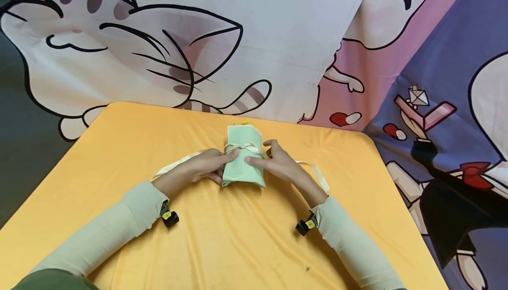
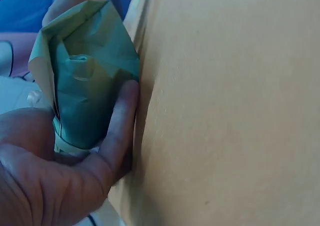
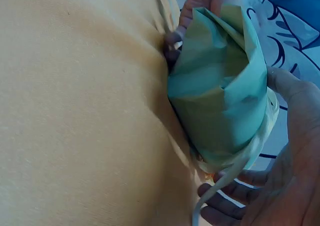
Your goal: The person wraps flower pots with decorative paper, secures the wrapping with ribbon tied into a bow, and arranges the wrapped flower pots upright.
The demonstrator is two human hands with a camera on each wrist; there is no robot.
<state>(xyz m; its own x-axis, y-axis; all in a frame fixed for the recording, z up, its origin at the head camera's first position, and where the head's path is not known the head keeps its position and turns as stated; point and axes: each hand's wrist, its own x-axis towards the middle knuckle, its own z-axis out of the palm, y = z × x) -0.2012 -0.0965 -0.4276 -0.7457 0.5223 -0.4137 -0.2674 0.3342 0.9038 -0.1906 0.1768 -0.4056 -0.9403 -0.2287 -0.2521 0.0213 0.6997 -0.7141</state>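
Note:
A small bouquet wrapped in mint-green paper lies on the yellow cloth, small yellow tips showing at its far end. Round its middle runs a tied cream ribbon. My left hand grips the bouquet's left side, thumb on top and fingers low along the side. On the other side is my right hand, its thumb resting on the paper and its other fingers loosely bent beside it. In the right wrist view, a ribbon tail passes across those fingers. The folded near end of the paper faces the left wrist camera.
Yellow cloth covers the table. One ribbon tail trails left behind my left wrist, another loops behind my right wrist. Cartoon-printed fabric hangs along the back and right. A tiny dark speck marks the cloth near the front.

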